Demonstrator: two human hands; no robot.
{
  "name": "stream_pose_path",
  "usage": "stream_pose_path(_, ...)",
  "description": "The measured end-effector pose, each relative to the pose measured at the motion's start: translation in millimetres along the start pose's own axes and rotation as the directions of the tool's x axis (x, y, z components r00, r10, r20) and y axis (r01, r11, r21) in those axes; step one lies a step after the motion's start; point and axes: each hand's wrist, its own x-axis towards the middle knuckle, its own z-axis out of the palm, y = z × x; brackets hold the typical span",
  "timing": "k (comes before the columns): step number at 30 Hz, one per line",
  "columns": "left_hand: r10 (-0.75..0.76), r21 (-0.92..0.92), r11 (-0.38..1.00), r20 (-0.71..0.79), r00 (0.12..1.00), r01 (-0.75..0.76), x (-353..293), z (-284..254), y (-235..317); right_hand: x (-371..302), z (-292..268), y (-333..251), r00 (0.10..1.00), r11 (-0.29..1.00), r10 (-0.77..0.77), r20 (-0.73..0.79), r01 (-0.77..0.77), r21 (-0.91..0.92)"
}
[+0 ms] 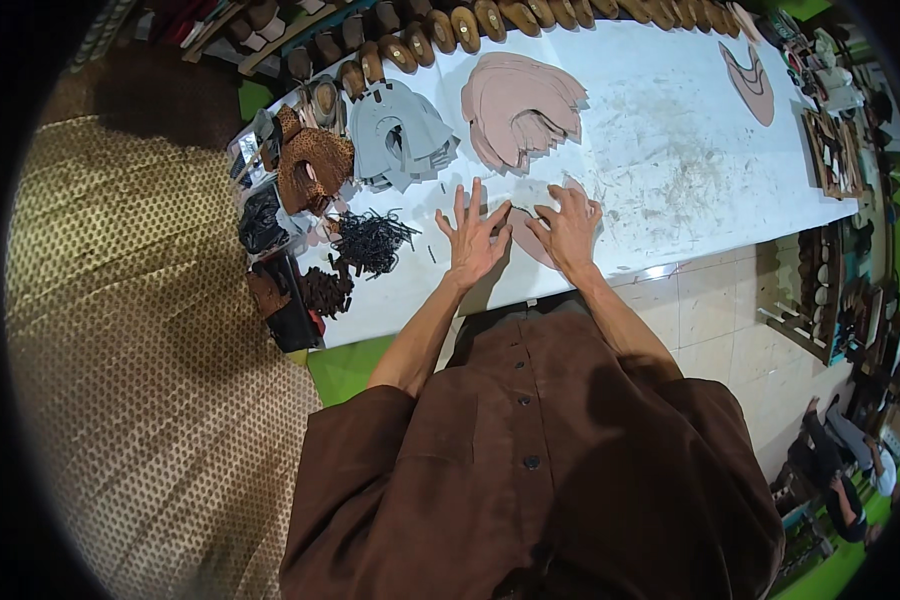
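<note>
A dusky pink shoe-upper piece lies at the near edge of the white-covered table, between my two hands. My left hand is at its left edge, with thumb and forefinger bent in on the piece and the other fingers spread. From the right, my right hand has its thumb and bent forefinger on the same piece, its remaining fingers curled over. The fingertips cover part of the piece, and whether they hold anything small there is unclear. Beyond my hands lies a fanned stack of pink upper pieces.
Grey upper pieces and brown patterned pieces lie left, near a heap of black strips. Brown shoe lasts line the table's far edge. A pink piece and wooden rack are right. People are farther off.
</note>
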Motion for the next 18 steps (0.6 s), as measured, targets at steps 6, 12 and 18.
stream_pose_path(6,0.012,-0.008,1.000,-0.015,1.000,-0.012,0,-1,1,-5,7,4,0.999,1.000,-0.007,-0.037,0.006,-0.021)
stream_pose_path(12,-0.003,0.000,1.000,-0.015,1.000,0.003,3,-1,3,0,17,7,0.997,0.999,-0.045,-0.060,0.043,-0.026)
stream_pose_path(18,-0.006,0.010,1.000,-0.011,1.000,0.006,1,0,1,-1,10,3,0.996,0.996,-0.087,-0.003,0.087,-0.034)
